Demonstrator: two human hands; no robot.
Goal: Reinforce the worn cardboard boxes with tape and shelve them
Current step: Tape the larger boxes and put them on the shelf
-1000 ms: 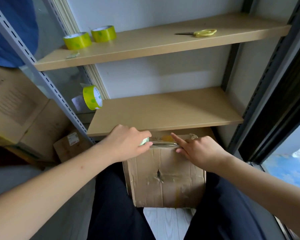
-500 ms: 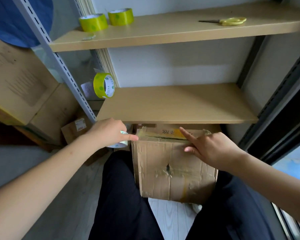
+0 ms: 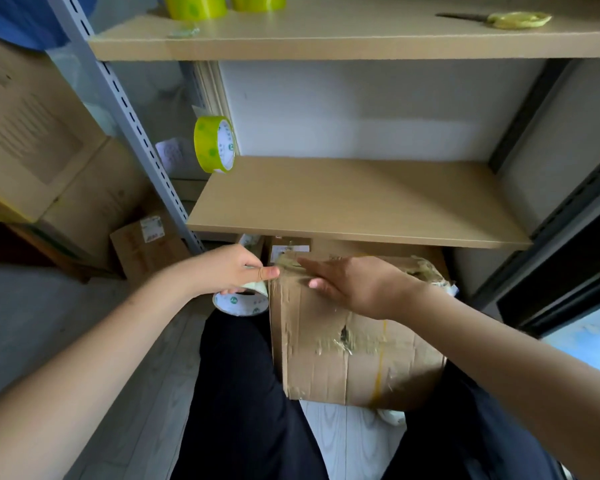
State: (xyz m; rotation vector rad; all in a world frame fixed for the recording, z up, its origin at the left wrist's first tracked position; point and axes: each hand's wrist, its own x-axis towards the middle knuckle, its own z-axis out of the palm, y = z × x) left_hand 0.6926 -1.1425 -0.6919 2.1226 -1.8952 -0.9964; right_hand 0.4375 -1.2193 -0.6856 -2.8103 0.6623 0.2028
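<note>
The worn cardboard box (image 3: 354,344) stood on the floor between the person's knees, just below the lower shelf (image 3: 354,202), its front creased and patched with old tape. The left hand (image 3: 229,271) was curled round a tape roll (image 3: 241,301) held just beside the box's upper left corner, thumb pinching at that edge. The right hand (image 3: 354,285) lay with straight fingers pressing along the top front edge, apparently smoothing a strip down. The strip itself was hard to make out. The likely trouble was the tape lifting or wrinkling over the crumpled, already taped cardboard, or folding onto itself if the roll was pulled at an angle round the corner. With no cutter in either hand, and the scissors (image 3: 499,19) up on the top shelf (image 3: 326,39), tearing it free could have dragged the fresh strip loose.
</note>
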